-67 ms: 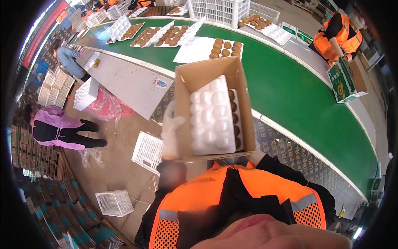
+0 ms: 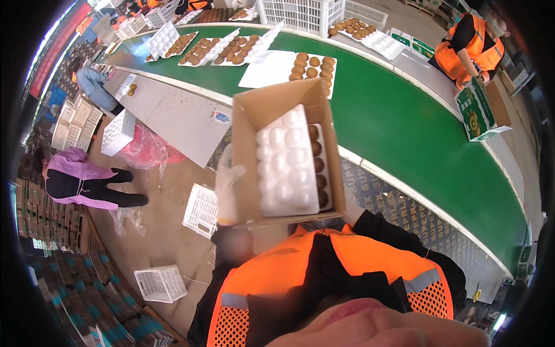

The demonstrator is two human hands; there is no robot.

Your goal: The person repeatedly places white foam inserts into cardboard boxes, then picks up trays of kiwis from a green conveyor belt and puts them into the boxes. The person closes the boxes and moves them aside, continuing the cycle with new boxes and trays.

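Note:
I hold an open cardboard box (image 2: 254, 115) in front of my chest, above the floor beside the belt. Inside it a white foam tray (image 2: 284, 162) lies over a layer of brown kiwis (image 2: 315, 165), which show only along the tray's right edge. My left hand (image 2: 227, 184), in a white glove, grips the box's left side near its lower corner. My right hand (image 2: 350, 207) is mostly hidden under the box's lower right corner, with the black sleeve leading up to it.
A green conveyor belt (image 2: 393, 115) curves across the top with trays of kiwis (image 2: 312, 66) and empty foam trays. White plastic crates (image 2: 201, 209) lie on the floor. A person in purple (image 2: 81, 179) crouches at left. A person in an orange vest (image 2: 471, 49) handles a green box at upper right.

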